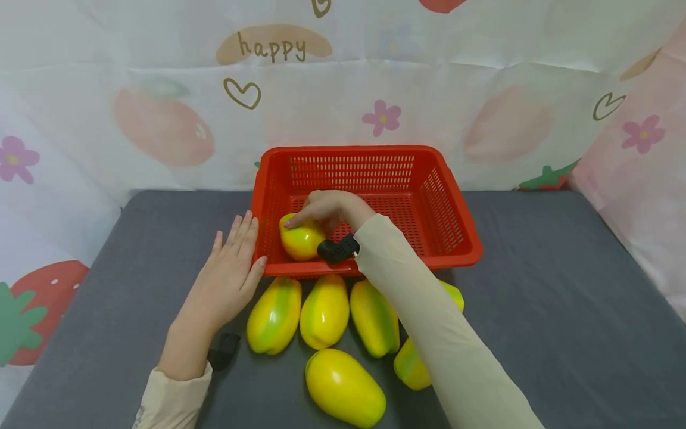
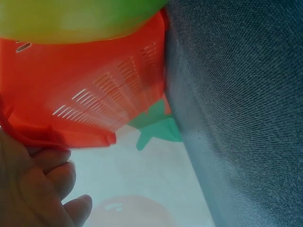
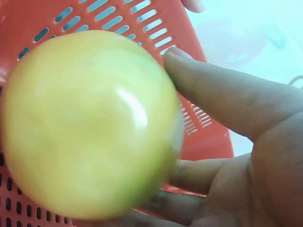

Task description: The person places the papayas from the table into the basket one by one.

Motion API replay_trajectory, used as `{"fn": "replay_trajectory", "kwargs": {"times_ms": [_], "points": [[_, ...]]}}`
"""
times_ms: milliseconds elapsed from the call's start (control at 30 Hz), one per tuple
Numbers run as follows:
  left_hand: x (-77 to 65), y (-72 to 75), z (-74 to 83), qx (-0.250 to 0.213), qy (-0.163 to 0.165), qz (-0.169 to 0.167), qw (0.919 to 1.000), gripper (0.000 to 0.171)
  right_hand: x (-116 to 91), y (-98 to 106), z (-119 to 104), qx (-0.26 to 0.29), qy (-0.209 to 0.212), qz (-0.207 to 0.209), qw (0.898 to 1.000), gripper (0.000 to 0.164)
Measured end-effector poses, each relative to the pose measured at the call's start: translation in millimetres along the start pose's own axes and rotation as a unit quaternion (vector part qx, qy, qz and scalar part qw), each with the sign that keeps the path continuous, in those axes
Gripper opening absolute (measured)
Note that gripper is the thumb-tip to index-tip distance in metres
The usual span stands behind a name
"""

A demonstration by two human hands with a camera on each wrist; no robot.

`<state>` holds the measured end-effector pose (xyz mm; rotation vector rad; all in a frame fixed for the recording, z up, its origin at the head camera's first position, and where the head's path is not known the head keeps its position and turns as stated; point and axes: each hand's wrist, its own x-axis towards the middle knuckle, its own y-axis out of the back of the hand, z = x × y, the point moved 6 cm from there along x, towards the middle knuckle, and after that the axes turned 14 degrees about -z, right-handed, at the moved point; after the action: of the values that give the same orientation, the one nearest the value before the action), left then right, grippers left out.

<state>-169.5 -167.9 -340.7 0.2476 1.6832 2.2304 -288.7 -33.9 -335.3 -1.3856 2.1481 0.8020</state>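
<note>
A red plastic basket (image 1: 454, 235) with slotted walls stands on the grey cloth. Inside its left end, my right hand (image 1: 336, 210) grips a yellow-green papaya (image 1: 301, 241). In the right wrist view the thumb (image 3: 203, 85) lies on one side of this papaya (image 3: 85, 127) and the fingers curl round the other. My left hand (image 1: 227, 280) rests flat against the basket's left rim, fingers straight. The left wrist view shows that hand (image 2: 33, 184) touching the rim of the basket (image 2: 71, 85).
Three papayas, one of them the middle papaya (image 1: 324, 313), lie in a row before the basket. A larger-looking papaya (image 1: 345, 387) is nearer me. Two more, including the lower right papaya (image 1: 412, 366), are partly behind my right forearm. A printed curtain (image 1: 332, 89) hangs behind.
</note>
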Motion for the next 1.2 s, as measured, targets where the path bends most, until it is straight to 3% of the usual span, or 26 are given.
{"fn": "replay_trajectory", "kwargs": {"times_ms": [167,433,767,1200], "points": [[0.0,-0.3,-0.2,0.000,0.000,0.001,1.0000,0.068,-2,2,1,-0.013,-0.014,0.025,1.000,0.049],[0.1,0.4,0.1,0.001,-0.004,0.004,1.0000,0.066,-4,6,1,-0.034,-0.014,0.029,0.999,0.039],[-0.6,0.9,0.9,0.001,-0.003,0.007,1.0000,0.065,-8,12,8,-0.051,-0.019,0.026,0.998,0.040],[-0.7,0.9,0.6,0.003,-0.003,0.010,0.9999,0.065,-26,22,14,-0.066,0.022,0.015,0.997,0.041]]}}
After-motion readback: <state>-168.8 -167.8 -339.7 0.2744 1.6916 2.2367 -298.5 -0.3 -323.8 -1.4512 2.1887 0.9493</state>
